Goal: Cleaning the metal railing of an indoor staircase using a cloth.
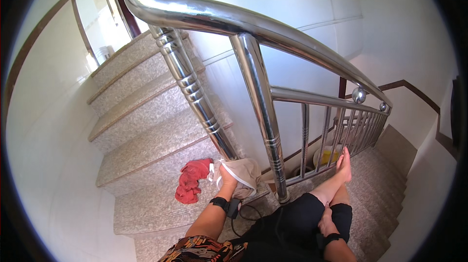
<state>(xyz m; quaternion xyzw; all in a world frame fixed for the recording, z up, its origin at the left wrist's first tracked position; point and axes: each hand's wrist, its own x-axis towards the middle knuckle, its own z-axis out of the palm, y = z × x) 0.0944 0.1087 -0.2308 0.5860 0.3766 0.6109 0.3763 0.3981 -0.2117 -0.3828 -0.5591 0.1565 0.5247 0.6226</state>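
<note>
My left hand (pixel 228 178) presses a beige cloth with white edging (pixel 248 174) around the foot of a ringed stainless-steel post (pixel 197 97). Part of the cloth hides the post's base, and my fingertips are partly covered. Beside the cloth, on the same granite step, lies a crumpled red cloth (pixel 191 181). My right hand (pixel 326 219) rests against my leg just below the hem of black shorts (pixel 292 222); its fingers are not clearly visible. A black strap with a small box and a cable is on my left wrist.
A polished steel handrail (pixel 219 13) passes overhead, and a thick post (pixel 259 108) stands right of the cloth. Granite stairs rise at left (pixel 142 123) and descend at right (pixel 373 189). Behind the balusters (pixel 305 134) is a container with something yellow (pixel 327 156). My bare foot (pixel 343 169) is near them.
</note>
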